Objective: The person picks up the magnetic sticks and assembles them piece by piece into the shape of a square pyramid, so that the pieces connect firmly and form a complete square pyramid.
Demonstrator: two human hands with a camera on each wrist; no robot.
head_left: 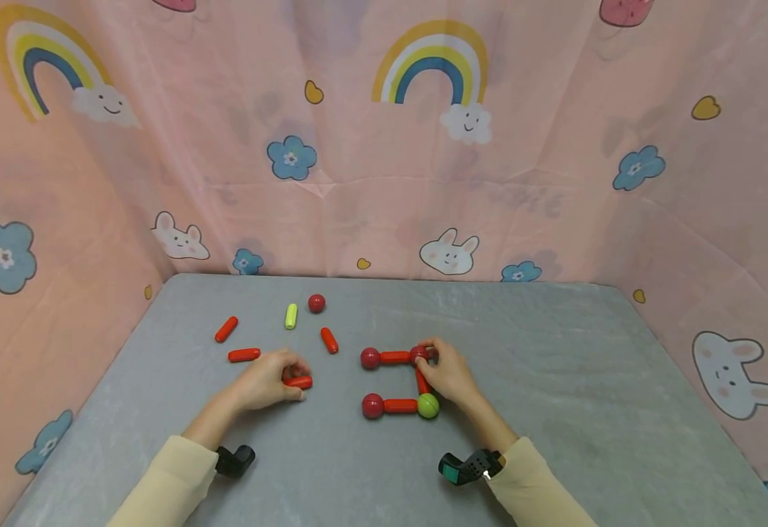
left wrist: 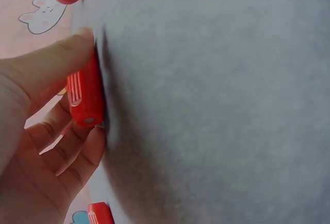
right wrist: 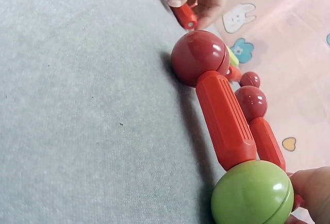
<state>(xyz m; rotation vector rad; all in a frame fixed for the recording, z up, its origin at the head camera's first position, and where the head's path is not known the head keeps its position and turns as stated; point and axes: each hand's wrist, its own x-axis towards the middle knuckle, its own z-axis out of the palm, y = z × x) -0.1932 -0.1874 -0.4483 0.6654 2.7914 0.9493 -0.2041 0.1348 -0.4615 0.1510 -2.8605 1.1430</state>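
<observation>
My left hand (head_left: 269, 380) pinches a red magnetic rod (left wrist: 86, 92) between thumb and fingers, low over the table. In the right wrist view, a metal dot shows at that rod's end. To its right lies a three-sided figure of red rods and balls, its open side facing left. My right hand (head_left: 451, 375) holds the figure at its far right red ball (head_left: 419, 355), with thumb and fingers around it. A green ball (head_left: 428, 405) forms the near right corner. Two more red balls, the far one (head_left: 370, 358) and the near one (head_left: 373, 406), end the left-hand tips.
Loose red rods, one at the far left (head_left: 226, 329), one by my left hand (head_left: 244, 355) and one (head_left: 329, 340) further right, lie on the grey table (head_left: 555, 380). A yellow-green rod (head_left: 291, 316) and a red ball (head_left: 316, 303) are further back. A printed curtain (head_left: 357, 205) hangs behind.
</observation>
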